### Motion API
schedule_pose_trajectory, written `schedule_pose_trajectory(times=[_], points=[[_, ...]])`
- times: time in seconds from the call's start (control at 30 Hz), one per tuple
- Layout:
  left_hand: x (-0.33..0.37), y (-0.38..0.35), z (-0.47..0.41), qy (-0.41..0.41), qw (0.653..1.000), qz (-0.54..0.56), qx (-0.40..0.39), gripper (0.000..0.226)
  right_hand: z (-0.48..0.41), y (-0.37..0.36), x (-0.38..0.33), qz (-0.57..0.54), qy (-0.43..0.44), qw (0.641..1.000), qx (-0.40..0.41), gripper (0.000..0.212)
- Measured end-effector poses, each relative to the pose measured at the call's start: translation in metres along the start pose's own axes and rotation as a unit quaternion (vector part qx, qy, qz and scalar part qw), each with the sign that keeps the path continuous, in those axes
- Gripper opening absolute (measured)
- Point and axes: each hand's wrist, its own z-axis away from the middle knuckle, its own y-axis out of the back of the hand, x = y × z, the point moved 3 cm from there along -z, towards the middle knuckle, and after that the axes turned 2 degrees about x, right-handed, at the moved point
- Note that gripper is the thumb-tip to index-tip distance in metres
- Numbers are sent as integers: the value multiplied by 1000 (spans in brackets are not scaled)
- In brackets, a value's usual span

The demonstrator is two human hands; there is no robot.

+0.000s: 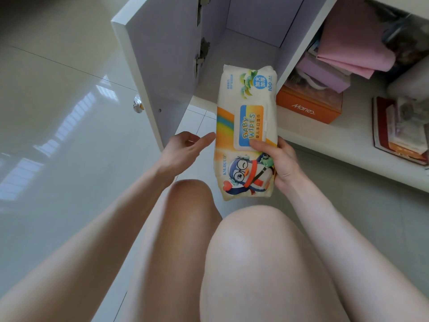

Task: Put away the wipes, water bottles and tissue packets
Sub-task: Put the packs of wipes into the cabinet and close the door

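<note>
head view, right hand [285, 165] grips wipes pack [241, 101] (grip partly hidden behind)

White cabinet door [157, 66] stands open, round knob [138, 103] on its outer face, two metal hinges [201, 55] on the inner edge. A panel [299, 43] divides the cabinet. Right of the panel, on the shelf [336, 140]: orange box [308, 105] marked "Maries", purple box [322, 73] behind it, folded pink cloth [355, 40] on top. Red-edged box [399, 133] further right, contents blurred. Glossy pale tile floor [58, 112].
</note>
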Motion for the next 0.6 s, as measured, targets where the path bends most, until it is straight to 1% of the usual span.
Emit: schedule_pose_trajectory(times=[0.17, 0.23, 0.37, 0.5, 0.6], points=[[15, -14, -14, -17, 999, 38, -19, 52, -13, 0, -10, -1, 18, 1000, -7, 65], [21, -18, -18, -24, 998, 58, -24, 52, -20, -2, -14, -1, 23, 1000, -12, 62], [33, -27, -28, -32, 995, 95, -27, 41, -35, -7, -20, -3, 27, 1000, -12, 62], [40, -35, -47, -34, 992, 119, -14, 43, -56, -11, -23, -17, 27, 999, -25, 62], [43, -41, -62, -41, 989, 139, 4, 43, -73, -11, -25, -23, 25, 999, -25, 57]])
